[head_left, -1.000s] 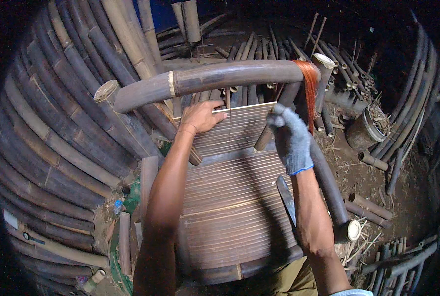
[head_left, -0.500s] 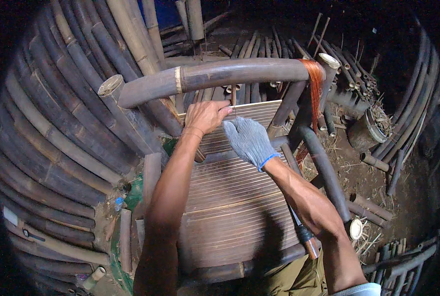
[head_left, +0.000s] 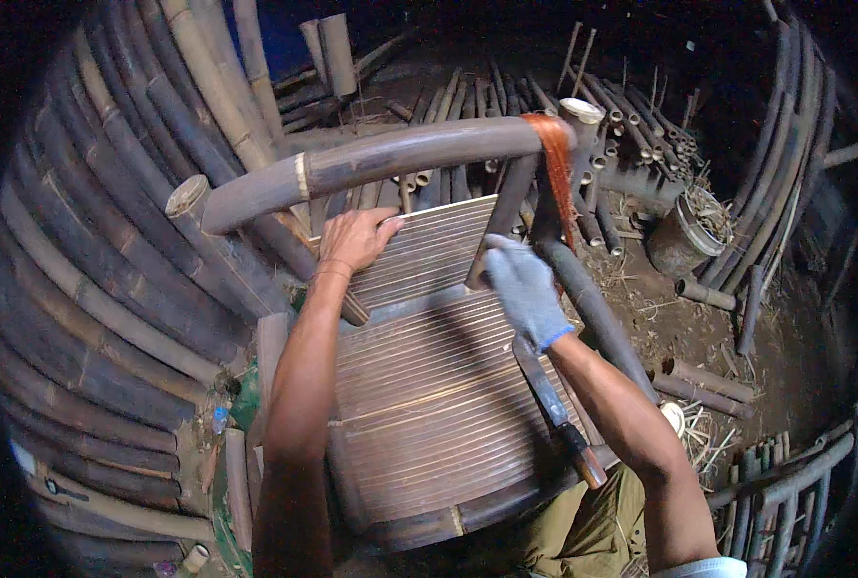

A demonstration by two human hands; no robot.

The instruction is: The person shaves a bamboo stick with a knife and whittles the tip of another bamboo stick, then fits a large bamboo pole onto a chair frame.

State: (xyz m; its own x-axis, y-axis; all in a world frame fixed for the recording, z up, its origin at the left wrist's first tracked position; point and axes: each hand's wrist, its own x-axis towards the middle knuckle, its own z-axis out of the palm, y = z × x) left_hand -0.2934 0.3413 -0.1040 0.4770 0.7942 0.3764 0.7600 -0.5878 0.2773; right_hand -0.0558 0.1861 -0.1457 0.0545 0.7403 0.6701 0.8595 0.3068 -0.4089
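Observation:
A dark bamboo chair stands before me, with a slatted seat [head_left: 419, 385] and a slatted back panel [head_left: 439, 241] below a thick curved top rail [head_left: 419, 154]. At the panel's upper edge, my bare left hand [head_left: 352, 241] is closed over the slats, thumb toward me; its other fingertips are partly hidden. A grey glove with a blue cuff covers my right hand [head_left: 525, 289], above the chair's right side near the back post. Motion smears its fingers, so any hold is unclear. A long-bladed knife [head_left: 545, 390] with a brown handle lies along the seat's right side.
Orange strands [head_left: 556, 173] hang from the rail's right end. Dark bamboo poles [head_left: 92, 260] line the left; cut bamboo lengths [head_left: 641, 125] are piled behind. A bucket of shavings [head_left: 689, 231] stands at right, near a bamboo frame [head_left: 785, 491].
My right hand has moved away from the left, rightward and down toward the chair's side. My left hand stays at the panel's top edge. The whole view has shifted slightly.

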